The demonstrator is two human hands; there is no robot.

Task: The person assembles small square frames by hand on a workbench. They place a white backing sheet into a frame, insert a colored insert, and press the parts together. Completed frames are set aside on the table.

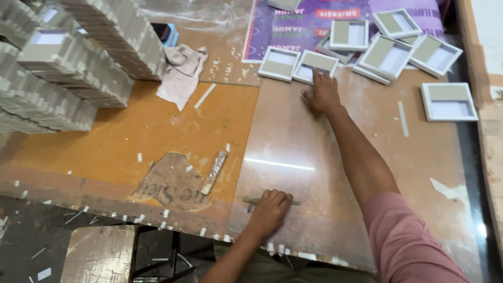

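Note:
My right hand reaches far forward, its fingertips touching the near edge of a shallow white-rimmed box tray. A similar tray lies just left of it. My left hand rests palm down near the front edge of the glossy board, its fingers lying over a thin flat stick. Whether the fingers grip the stick is unclear.
Several more white trays are scattered at the back right, one apart at the right. Tall stacks of grey board pieces fill the back left. A crumpled cloth and a foil-wrapped stick lie on the orange tabletop.

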